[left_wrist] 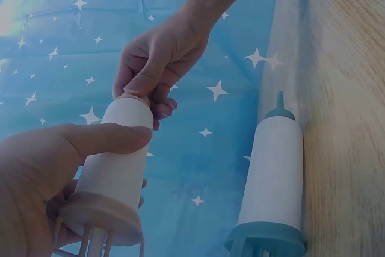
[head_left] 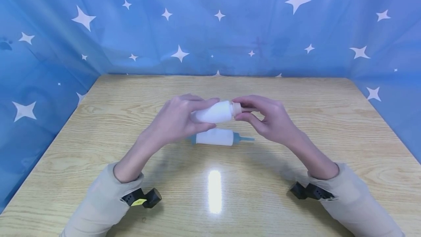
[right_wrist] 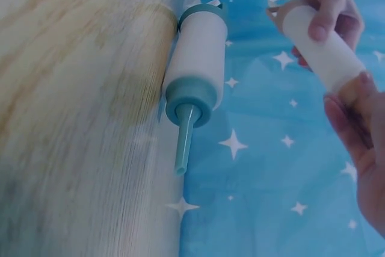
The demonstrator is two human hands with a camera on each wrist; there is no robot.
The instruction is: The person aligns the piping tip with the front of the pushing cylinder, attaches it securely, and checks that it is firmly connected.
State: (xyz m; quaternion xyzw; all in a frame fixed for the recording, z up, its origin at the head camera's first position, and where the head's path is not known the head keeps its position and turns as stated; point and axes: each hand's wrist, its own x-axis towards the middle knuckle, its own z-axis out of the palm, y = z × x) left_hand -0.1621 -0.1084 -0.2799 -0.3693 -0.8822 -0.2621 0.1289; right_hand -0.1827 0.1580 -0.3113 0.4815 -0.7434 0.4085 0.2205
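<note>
My left hand (head_left: 177, 118) grips the barrel of a white bottle with beige ends (head_left: 219, 112), held sideways above the table. At its right end the fingertips of my right hand (head_left: 271, 118) pinch the beige cap (head_left: 235, 109), which they partly cover. The left wrist view shows a wide beige collar (left_wrist: 102, 213) with prongs at the bottle's other end. Nearer to me, a second white bottle with teal ends (head_left: 215, 137) lies on the table. Its thin teal nozzle (right_wrist: 185, 139) points right in the head view, and no hand touches it.
The wooden table (head_left: 98, 145) extends around both hands, with a bright light reflection near its front. A blue curtain with white stars (head_left: 204, 28) hangs behind it and at both sides. Black wrist cameras (head_left: 144, 197) sit at the sleeves.
</note>
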